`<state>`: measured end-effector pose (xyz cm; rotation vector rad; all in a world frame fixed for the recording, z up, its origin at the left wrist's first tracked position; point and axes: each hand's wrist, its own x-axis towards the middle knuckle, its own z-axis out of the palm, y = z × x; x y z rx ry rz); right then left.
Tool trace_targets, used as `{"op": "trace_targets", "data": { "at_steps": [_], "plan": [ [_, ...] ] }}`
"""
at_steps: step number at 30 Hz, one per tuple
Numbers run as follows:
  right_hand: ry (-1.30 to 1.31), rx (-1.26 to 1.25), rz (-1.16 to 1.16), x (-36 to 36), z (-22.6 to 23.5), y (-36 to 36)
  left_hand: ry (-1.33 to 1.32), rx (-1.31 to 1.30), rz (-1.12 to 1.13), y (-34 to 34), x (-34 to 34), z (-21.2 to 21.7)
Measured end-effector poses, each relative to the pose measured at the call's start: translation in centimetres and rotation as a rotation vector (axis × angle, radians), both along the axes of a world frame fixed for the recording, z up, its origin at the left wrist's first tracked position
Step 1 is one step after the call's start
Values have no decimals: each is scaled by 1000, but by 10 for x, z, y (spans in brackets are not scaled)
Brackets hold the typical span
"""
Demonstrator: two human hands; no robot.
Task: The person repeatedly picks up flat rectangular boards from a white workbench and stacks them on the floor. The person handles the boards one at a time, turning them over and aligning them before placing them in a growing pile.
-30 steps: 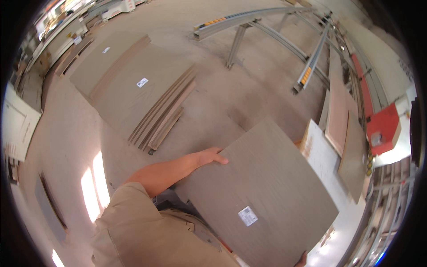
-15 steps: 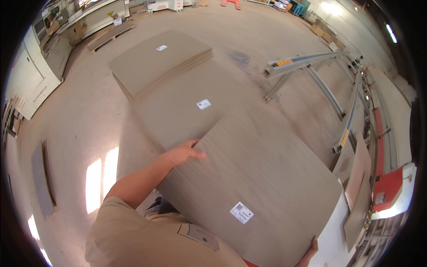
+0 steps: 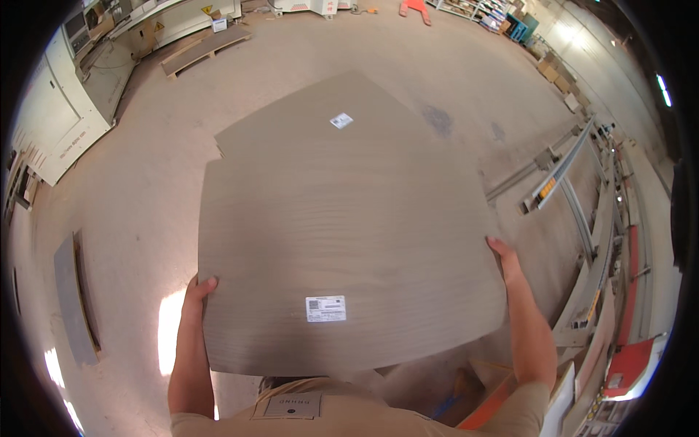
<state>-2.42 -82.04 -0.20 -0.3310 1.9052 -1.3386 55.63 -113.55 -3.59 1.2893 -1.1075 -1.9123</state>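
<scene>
Now the left hand (image 3: 195, 291) and right hand (image 3: 504, 256) clamped opposite edges of the wood-grain panel (image 3: 342, 247), held flat at chest height above the floor stack (image 3: 320, 109); it looked stiff, broad, fairly heavy, best gripped mid-edge.

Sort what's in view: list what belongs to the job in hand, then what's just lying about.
In hand:
wood-grain panel
left hand on its left edge
right hand on its right edge

Lying about:
panel stack on the floor
metal roller frame
dark board
</scene>
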Motion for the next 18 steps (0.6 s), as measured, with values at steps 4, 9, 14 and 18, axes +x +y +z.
{"op": "trace_targets", "data": {
  "at_steps": [4, 9, 14, 18],
  "plan": [
    [4, 103, 120, -14, 9, -137, 91, 93, 158, -8, 13, -24],
    [-30, 106, 264, -46, 17, -235, 231, 101, 256, -14, 1, -35],
    [141, 231, 317, -60, 37, -315, 241, 190, 331, -27, -35, -28],
    [418, 251, 343, -95, 57, -385, 318, 312, 386, -35, -70, -19]
  ]
}}
